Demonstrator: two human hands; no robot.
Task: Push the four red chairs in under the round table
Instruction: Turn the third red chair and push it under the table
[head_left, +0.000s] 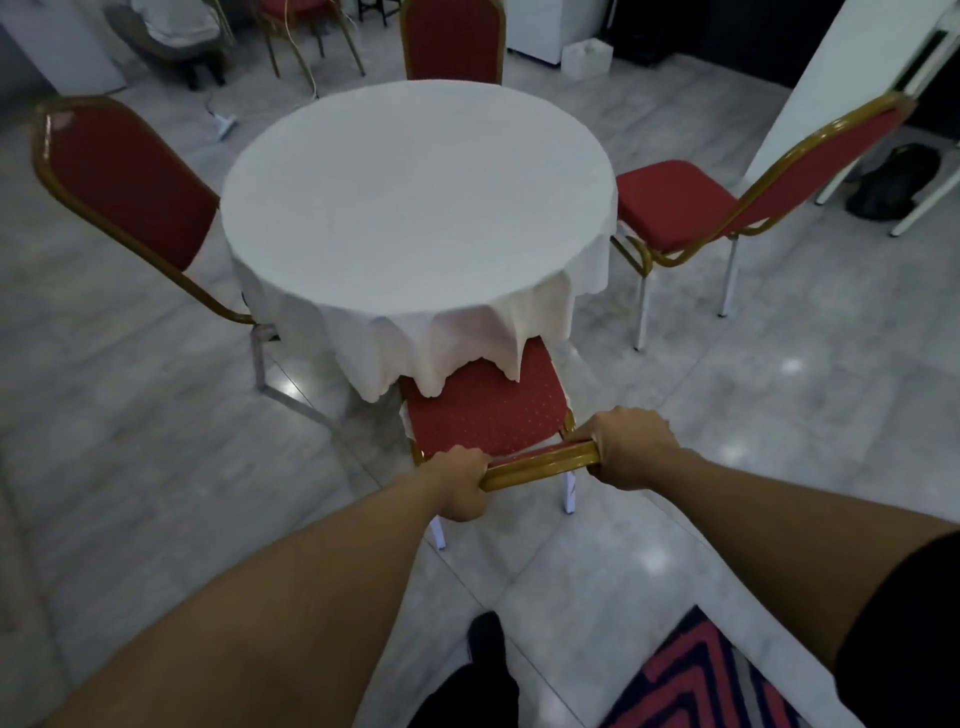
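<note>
Pale marbled floor tiles (130, 415) gleam with small light reflections — a red-and-black patterned rug (701, 680) lies at the near right, a white cabinet (535, 31) stands far behind

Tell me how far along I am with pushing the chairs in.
Done, apparently: the left chair and far chair sit close against the round table. In hand: left hand and right hand grip the near chair, its seat partly under the tablecloth. Left: the right chair, seat fully exposed.

Red dotted chair seat (485, 408), gold frame; white tablecloth (415, 208); grey marbled floor (130, 415).
</note>
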